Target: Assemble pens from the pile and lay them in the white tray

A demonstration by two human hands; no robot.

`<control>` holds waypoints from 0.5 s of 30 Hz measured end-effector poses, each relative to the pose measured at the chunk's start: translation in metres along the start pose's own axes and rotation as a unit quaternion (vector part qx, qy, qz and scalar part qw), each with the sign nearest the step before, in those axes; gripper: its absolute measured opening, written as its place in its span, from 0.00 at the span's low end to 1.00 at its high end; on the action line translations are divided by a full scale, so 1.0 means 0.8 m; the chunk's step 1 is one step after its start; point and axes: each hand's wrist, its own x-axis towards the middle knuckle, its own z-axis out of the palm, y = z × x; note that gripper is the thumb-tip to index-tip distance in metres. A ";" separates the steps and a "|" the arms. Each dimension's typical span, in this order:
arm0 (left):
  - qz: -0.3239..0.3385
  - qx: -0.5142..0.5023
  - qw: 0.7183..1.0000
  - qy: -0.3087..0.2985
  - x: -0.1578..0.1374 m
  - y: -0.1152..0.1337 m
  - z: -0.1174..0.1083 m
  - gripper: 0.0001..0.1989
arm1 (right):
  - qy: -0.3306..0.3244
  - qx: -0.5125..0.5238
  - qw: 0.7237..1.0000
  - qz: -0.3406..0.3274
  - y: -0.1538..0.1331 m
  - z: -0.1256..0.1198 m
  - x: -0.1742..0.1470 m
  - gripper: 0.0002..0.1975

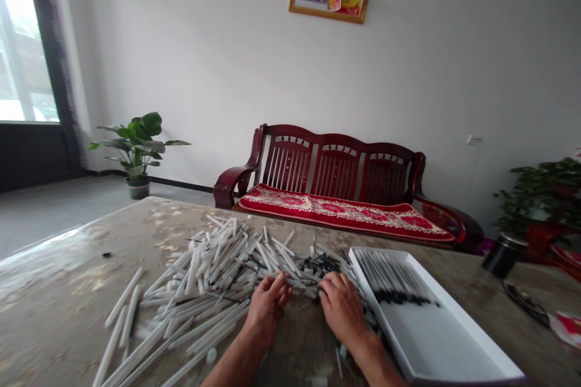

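Observation:
My left hand (269, 302) is closed in a pinch at the near edge of a heap of white translucent tubes (211, 260). A slim whitish tube (297, 282) runs from its fingertips toward my right hand (342, 302). The right hand's fingers are curled down beside a pile of small black parts (324, 263), and whatever they grip is hidden. Right of that hand stands a shallow white box (436, 338). A row of clear tubes with black ends (393, 275) lies in the box's far part.
Loose tubes (120, 320) spread over the left of the patterned table (68, 290). A small black piece (106, 254) lies farther left. At the right are a black cylindrical container (503, 254) and a dark cable (526, 302). A red wooden bench (333, 163) stands behind the table.

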 end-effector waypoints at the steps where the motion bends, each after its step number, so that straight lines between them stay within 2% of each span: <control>1: -0.001 0.001 1.000 0.001 0.000 0.000 0.000 0.06 | 0.000 -0.010 1.000 0.013 0.002 0.000 0.000 0.10; 7: -0.007 0.005 1.000 0.011 0.001 -0.001 0.001 0.06 | -0.001 -0.041 0.997 0.060 0.010 0.001 0.001 0.10; 15: -0.011 0.017 1.000 0.002 0.004 -0.005 -0.002 0.07 | -0.005 -0.040 0.999 0.023 0.003 0.015 0.003 0.19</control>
